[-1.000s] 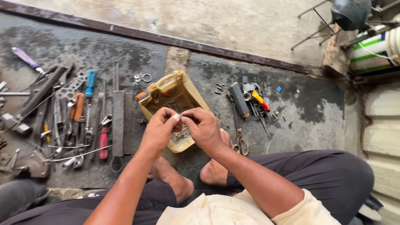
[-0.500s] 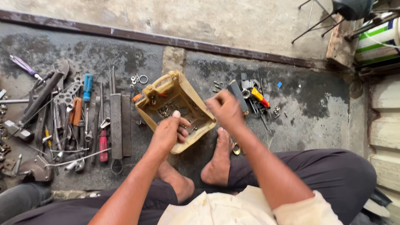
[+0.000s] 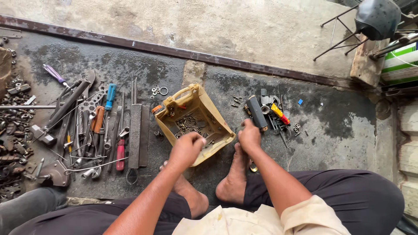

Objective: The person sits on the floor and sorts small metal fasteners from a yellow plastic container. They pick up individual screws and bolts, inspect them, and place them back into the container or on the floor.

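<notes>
Oil-stained concrete floor (image 3: 130,65) serves as the bench. Between the bare feet a tan box (image 3: 193,122) tilts toward the person, so the small screws inside are within reach. Left hand (image 3: 186,148) hovers over its near rim, fingers curled; what it pinches is hidden. Right hand (image 3: 249,135) is loosely closed beside the box, near a black tool (image 3: 257,112). Tools (image 3: 109,126) lie in rows at left; a green-and-white carton (image 3: 398,65) sits far right.

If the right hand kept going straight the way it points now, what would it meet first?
Probably the black bar-shaped tool lying just beyond the right hand, at the near edge of the small pile of tools; depth is hard to judge from above.
</notes>
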